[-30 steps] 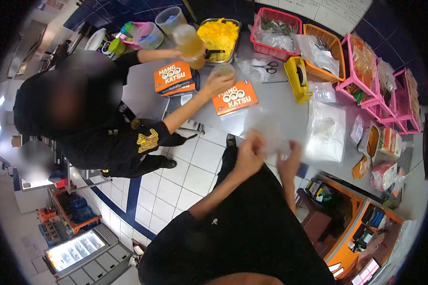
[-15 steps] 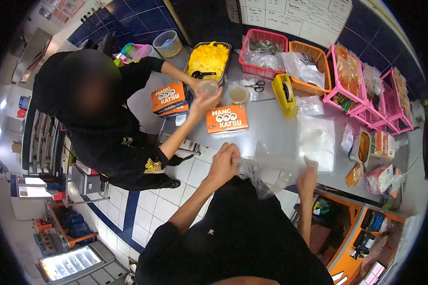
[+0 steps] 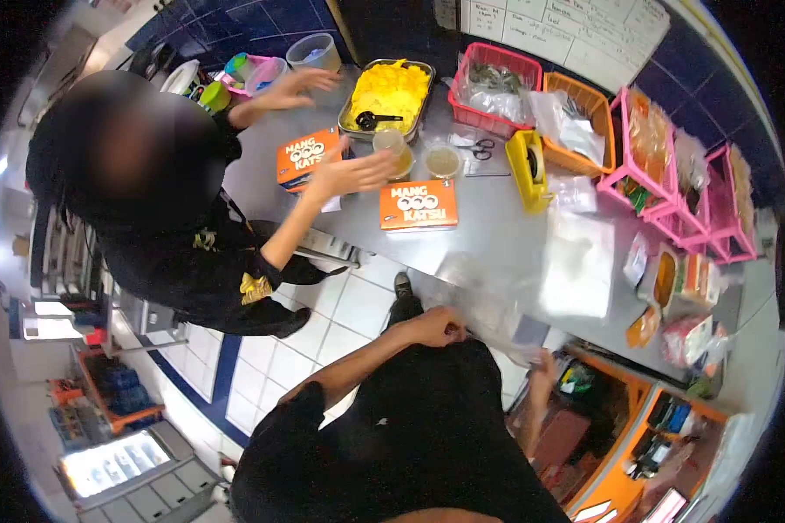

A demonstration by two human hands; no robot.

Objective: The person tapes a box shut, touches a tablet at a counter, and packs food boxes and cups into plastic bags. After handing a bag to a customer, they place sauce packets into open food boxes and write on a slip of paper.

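A clear plastic bag [image 3: 484, 301], blurred by motion, stretches between my two hands at the table's front edge. My left hand [image 3: 438, 329] is closed on its left side, fingers pinched together. My right hand [image 3: 542, 368], smeared by motion, is at the bag's lower right corner and seems to grip it. Just beyond, on the metal table, lies a stack of white plastic sheets or bags [image 3: 577, 266]. An orange "Mang Katsu" box [image 3: 418, 206] sits farther left, with lidded clear cups [image 3: 443, 160] behind it.
A co-worker's open hands [image 3: 347, 177] reach over the table from the left, near another orange box [image 3: 308, 159]. Behind are a tray of yellow food [image 3: 391, 94], scissors [image 3: 480, 148], a yellow tape dispenser [image 3: 526, 171], a red basket [image 3: 495, 61] and pink baskets [image 3: 641, 161].
Both my hands have moved down towards my body with the bag. The co-worker has let go of the clear cup, which now stands on the table, and has spread both hands.
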